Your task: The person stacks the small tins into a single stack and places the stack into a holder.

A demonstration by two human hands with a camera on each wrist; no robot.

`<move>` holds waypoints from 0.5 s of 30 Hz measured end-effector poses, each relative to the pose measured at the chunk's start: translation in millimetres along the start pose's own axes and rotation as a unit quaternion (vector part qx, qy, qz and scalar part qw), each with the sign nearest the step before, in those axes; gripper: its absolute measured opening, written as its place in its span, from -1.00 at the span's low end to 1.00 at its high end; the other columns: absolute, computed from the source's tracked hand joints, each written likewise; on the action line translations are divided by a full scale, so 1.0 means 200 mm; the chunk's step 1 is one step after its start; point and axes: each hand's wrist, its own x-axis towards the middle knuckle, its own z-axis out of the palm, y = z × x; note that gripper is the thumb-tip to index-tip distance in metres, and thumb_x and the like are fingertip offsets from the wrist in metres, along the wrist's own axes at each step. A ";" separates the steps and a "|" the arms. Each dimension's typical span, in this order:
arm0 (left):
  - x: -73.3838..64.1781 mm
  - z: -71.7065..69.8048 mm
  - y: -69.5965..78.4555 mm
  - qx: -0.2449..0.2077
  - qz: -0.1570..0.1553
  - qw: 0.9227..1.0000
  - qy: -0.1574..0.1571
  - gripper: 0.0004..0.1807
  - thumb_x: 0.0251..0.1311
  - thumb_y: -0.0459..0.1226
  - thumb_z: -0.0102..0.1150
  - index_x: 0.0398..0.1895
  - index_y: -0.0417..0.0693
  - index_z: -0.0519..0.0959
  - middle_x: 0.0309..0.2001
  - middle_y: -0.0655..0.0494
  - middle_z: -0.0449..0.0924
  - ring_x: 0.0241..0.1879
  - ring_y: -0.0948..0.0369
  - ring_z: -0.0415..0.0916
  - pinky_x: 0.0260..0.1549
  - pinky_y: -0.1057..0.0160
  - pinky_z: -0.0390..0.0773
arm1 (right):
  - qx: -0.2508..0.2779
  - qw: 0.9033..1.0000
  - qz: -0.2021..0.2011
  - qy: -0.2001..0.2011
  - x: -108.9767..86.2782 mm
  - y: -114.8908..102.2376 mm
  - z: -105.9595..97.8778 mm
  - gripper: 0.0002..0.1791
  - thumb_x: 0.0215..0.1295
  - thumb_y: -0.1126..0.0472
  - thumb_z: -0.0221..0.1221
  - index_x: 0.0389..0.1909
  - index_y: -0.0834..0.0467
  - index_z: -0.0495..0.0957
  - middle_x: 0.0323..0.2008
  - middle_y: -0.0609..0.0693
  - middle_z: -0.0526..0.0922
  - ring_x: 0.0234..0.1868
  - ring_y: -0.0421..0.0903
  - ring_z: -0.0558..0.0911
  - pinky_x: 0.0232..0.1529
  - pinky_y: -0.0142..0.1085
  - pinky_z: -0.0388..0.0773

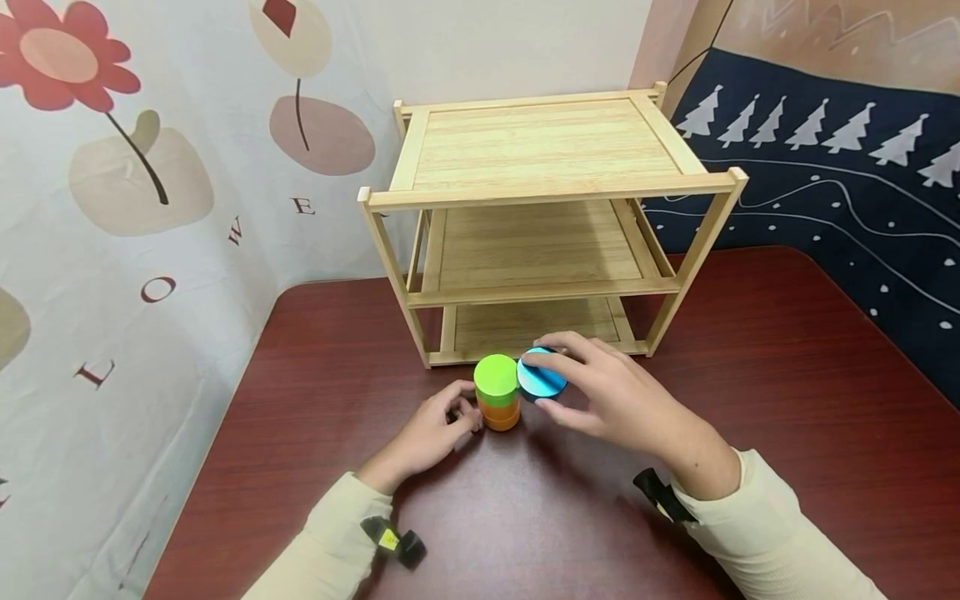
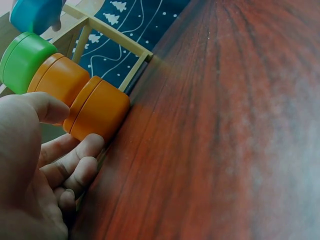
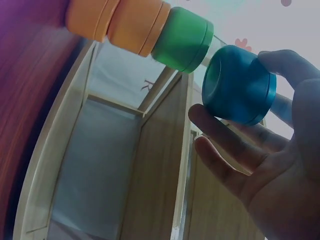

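My right hand (image 1: pixel 611 392) holds a small blue round jar (image 3: pixel 239 85) between thumb and fingers. It hangs in the air, tilted, right beside the top of a stack. That stack stands on the table and has a green jar (image 1: pixel 496 377) over two orange jars, the upper orange jar (image 2: pixel 59 75) and the lower orange jar (image 2: pixel 102 107). At the stack's left side is my left hand (image 1: pixel 433 429), its thumb and fingers loosely bent, tips right at the orange jars. These fingers lie on the near side of the jars and do not wrap round them.
A three-tier wooden shelf (image 1: pixel 551 194) stands behind the stack on the dark red table (image 1: pixel 322 375). A flower-printed cloth (image 1: pixel 180 242) hangs along the left, and a dark blue tree-printed cloth (image 1: pixel 802 196) on the right. Both sleeves bear wrist straps.
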 end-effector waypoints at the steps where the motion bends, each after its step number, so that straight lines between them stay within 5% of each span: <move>1: 0.00 0.00 0.00 0.002 0.000 1.000 0.000 -0.62 0.40 -0.21 0.12 0.23 -0.07 0.44 -0.32 0.07 0.64 -0.42 0.30 0.50 -0.30 0.37 0.50 | -0.001 1.000 -0.001 0.001 0.00 -0.01 0.00 -0.43 0.16 0.09 0.41 0.22 -0.01 0.55 0.16 0.01 0.55 -0.01 -0.03 0.65 0.02 -0.05 0.60; 15: 0.00 0.00 0.01 0.010 -0.011 1.000 0.002 -0.62 0.41 -0.19 0.12 0.25 0.02 0.43 -0.33 0.16 0.64 -0.41 0.27 0.52 -0.35 0.33 0.52 | 0.003 1.000 -0.023 0.020 0.00 -0.05 0.02 -0.42 0.15 0.07 0.44 0.21 0.03 0.55 0.17 0.01 0.54 0.01 -0.01 0.63 0.00 -0.13 0.62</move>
